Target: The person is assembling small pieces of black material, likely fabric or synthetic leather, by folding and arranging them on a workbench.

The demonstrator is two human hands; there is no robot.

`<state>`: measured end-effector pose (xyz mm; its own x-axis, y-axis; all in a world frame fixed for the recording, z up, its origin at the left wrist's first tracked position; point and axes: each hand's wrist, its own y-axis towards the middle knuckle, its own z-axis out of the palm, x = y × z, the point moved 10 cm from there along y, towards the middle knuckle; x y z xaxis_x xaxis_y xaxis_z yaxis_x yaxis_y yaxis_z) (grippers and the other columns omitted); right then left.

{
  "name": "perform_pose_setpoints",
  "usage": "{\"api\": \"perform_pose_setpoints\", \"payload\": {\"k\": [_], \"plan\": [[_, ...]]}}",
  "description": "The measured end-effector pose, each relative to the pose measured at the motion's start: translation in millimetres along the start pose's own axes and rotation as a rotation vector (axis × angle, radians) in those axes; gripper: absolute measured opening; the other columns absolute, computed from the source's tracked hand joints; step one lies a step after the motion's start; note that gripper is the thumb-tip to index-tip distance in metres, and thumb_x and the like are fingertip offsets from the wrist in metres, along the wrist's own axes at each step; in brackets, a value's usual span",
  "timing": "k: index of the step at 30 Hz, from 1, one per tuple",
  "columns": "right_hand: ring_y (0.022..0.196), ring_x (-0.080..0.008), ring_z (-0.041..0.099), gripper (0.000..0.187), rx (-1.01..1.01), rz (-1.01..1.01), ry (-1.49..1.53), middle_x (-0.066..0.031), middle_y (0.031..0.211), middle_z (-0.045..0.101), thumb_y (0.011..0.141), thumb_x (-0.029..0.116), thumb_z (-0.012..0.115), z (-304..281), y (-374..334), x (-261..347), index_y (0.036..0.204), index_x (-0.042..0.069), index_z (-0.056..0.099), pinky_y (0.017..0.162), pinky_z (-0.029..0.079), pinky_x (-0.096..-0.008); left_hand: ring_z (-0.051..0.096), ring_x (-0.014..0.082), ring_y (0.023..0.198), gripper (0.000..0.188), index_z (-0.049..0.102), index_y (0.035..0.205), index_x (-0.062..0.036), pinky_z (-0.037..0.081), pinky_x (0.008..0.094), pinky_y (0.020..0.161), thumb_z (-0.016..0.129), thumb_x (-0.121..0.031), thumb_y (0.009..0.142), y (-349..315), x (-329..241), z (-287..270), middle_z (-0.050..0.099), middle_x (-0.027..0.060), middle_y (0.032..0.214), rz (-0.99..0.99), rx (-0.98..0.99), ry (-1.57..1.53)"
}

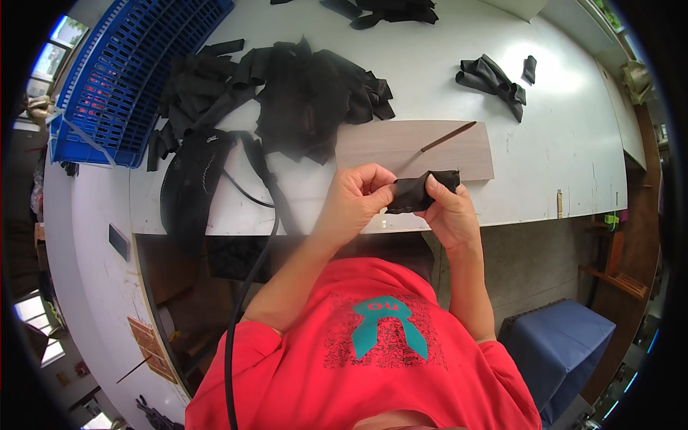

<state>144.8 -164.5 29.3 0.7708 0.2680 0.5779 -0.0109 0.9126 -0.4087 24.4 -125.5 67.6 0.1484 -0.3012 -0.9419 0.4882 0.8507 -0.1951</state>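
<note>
Between my two hands, just over the table's front edge, is a small black fabric piece. My left hand pinches its left end with thumb and fingertips. My right hand grips the right end, thumb on top and fingers beneath. Right behind the hands lies a pale wooden board, and a thin brown stick-like tool rests slantwise on it. To the left of my left hand a black bag-like item with a zip hangs partly over the table edge.
Black fabric pieces are heaped at the back left, beside a blue plastic basket. A few more folded black pieces lie at the back right. A black cable runs past my left arm. A blue-covered stool or box stands at lower right.
</note>
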Motion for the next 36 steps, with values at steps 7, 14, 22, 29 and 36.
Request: {"api": "perform_pose_setpoints", "payload": {"k": [7, 14, 22, 29, 36], "plan": [[0.059, -0.0143, 0.049, 0.024, -0.366, -0.782, -1.155, -0.0043, 0.066, 0.050, 0.074, 0.016, 0.065, 35, -54, 68, 0.086, -0.002, 0.055, 0.056, 0.042, -0.0254, 0.050, 0.0063, 0.052, 0.006, 0.058, 0.078, 0.0008, 0.038, 0.0208, 0.046, 0.060, 0.000, 0.072, -11, -39, 15, 0.056, 0.0050, 0.063, 0.401, -0.276, 0.476], [0.052, -0.0149, 0.049, 0.009, -0.158, -0.932, -1.346, -0.0072, 0.068, 0.052, 0.071, -0.002, 0.061, 69, -48, 59, 0.078, 0.000, 0.056, 0.046, 0.039, -0.0247, 0.053, 0.0174, 0.048, 0.010, 0.054, 0.081, -0.0004, 0.041, 0.0263, 0.043, 0.058, 0.002, 0.072, -28, -54, 33, 0.057, 0.0101, 0.065, 0.674, -0.402, 0.791], [0.053, -0.0085, 0.046, 0.004, -0.031, -0.369, -0.537, 0.0002, 0.067, 0.055, 0.075, -0.001, 0.056, 16, -6, 30, 0.078, -0.001, 0.059, 0.047, 0.035, -0.0200, 0.045, 0.0018, 0.049, 0.011, 0.051, 0.083, 0.0000, 0.032, 0.0165, 0.039, 0.055, 0.004, 0.073, 10, 7, 19, 0.055, 0.0024, 0.066, -0.061, 0.003, -0.434], [0.058, -0.0078, 0.043, 0.009, 0.088, -0.037, 0.076, -0.0008, 0.066, 0.051, 0.080, 0.012, 0.059, 27, -3, -9, 0.076, 0.004, 0.056, 0.051, 0.033, -0.0202, 0.043, 0.0019, 0.050, 0.015, 0.053, 0.082, 0.0006, 0.034, 0.0173, 0.044, 0.053, 0.006, 0.069, 5, -10, 2, 0.052, 0.0001, 0.066, 0.209, -0.346, 0.226], [0.061, -0.0051, 0.042, 0.015, 0.006, -0.178, -0.105, 0.0035, 0.069, 0.050, 0.084, 0.018, 0.055, 0, 3, 2, 0.074, 0.007, 0.053, 0.055, 0.034, -0.0189, 0.045, 0.0007, 0.051, 0.029, 0.049, 0.098, -0.0003, 0.031, 0.0140, 0.042, 0.051, 0.008, 0.071, 15, -6, 28, 0.056, 0.0015, 0.066, 0.089, 0.017, -0.173]]}}
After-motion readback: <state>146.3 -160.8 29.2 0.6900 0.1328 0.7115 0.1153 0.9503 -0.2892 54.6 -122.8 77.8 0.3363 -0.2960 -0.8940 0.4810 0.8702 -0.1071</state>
